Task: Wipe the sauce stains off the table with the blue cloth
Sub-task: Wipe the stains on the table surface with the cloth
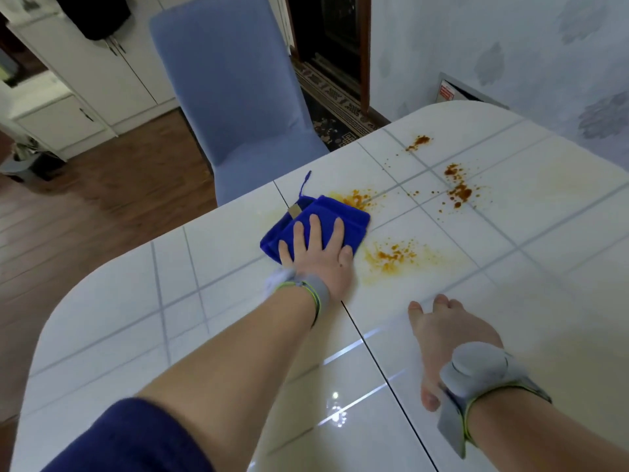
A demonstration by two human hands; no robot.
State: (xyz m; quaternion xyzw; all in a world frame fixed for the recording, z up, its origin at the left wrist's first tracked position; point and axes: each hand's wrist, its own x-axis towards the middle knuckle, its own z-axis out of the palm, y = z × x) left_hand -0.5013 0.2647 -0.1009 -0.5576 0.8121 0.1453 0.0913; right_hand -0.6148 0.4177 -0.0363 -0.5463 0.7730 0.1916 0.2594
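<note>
A folded blue cloth [350, 218] lies on the white tiled table [170, 318], near its far edge. My left hand [316, 253] presses flat on the cloth, fingers spread. Orange-brown sauce stains mark the table: one smear [357, 199] at the cloth's far edge, one [391, 255] just right of my left hand, a darker patch [457, 189] further right, and a small one [420, 142] near the far edge. My right hand [446, 332] rests palm-down on the table, nearer me, holding nothing.
A blue covered chair [235, 97] stands against the table's far edge, behind the cloth. White cabinets [102, 80] line the left side over a wooden floor. A patterned wall [510, 46] runs along the table's right side. Both wrists wear grey bands.
</note>
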